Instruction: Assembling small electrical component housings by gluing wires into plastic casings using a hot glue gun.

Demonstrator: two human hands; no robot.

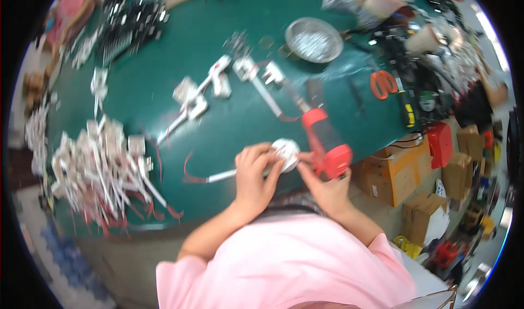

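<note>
My left hand (256,170) is closed on a white plastic fitting (285,152) with a rounded head. Its white stem (221,176) sticks out to the left, ending in thin red wires. On the other side, my right hand (331,193) has its thumb and a fingertip at the fitting's head. A red and black power screwdriver (326,142) rests in that hand, its bit pointing away over the table; some of the gripping fingers are hidden. Beyond my hands, several similar white fittings (196,106) with stems and wires lie on the green table (218,140).
Many white fittings (106,172) are heaped at the left. A metal bowl (314,40) of small shiny parts stands at the back. Orange-handled scissors (383,85) and a yellow-black tool (408,112) lie at the right. Cardboard boxes (398,172) are beside the table's right edge.
</note>
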